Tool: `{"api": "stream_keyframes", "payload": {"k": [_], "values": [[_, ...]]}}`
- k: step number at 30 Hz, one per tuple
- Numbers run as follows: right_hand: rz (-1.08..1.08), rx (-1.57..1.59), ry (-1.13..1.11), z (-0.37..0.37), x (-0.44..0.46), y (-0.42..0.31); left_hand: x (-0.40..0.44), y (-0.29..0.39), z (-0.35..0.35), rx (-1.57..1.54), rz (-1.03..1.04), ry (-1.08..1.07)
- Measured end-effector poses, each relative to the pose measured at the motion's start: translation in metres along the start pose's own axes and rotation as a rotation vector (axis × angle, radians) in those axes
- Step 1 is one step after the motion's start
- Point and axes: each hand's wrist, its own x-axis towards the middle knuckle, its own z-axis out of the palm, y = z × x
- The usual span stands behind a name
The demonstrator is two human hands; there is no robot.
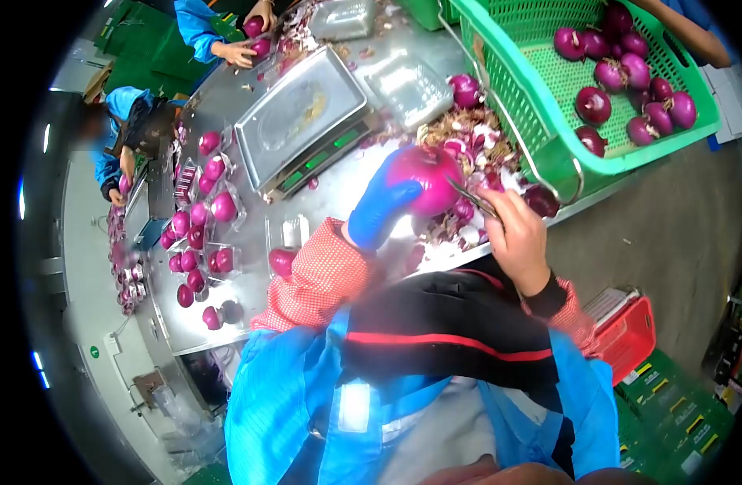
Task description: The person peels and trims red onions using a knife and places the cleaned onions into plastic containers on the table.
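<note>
A large peeled red onion [426, 179] is held up over the table by my left hand [381, 202], which wears a blue glove and has its fingers wrapped round it. My bare right hand [516, 234] grips a small metal tool [474, 200], whose tip touches or nearly touches the onion's right side. Below and behind the onion lies a heap of onion skins [468, 145] near the table edge. A digital scale [302, 121] stands to the left of the heap, and a clear plastic tray [407, 87] lies beside it.
A green basket [541, 153] with several onions stands at the right. Packed onions [223, 207] lie on the metal table [258, 222] at the left, with one onion [283, 261] near my left sleeve. Co-workers' hands [235, 53] show at the top and far left. A red crate [630, 331] is lower right.
</note>
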Motion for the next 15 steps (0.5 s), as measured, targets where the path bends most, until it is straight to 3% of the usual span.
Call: {"api": "stream_keyframes", "payload": {"k": [3,8,15], "values": [[-0.1,-0.204,-0.043,0.005,0.007,-0.009,-0.015,-0.006,-0.007,0.069,-0.004,0.013],[-0.222,-0.264,-0.024,0.02,0.017,-0.013,-0.029,-0.007,-0.01,0.164,-0.037,-0.01],[-0.219,-0.294,-0.022,0.032,0.011,-0.004,-0.042,0.008,-0.007,0.081,-0.131,0.011]]}}
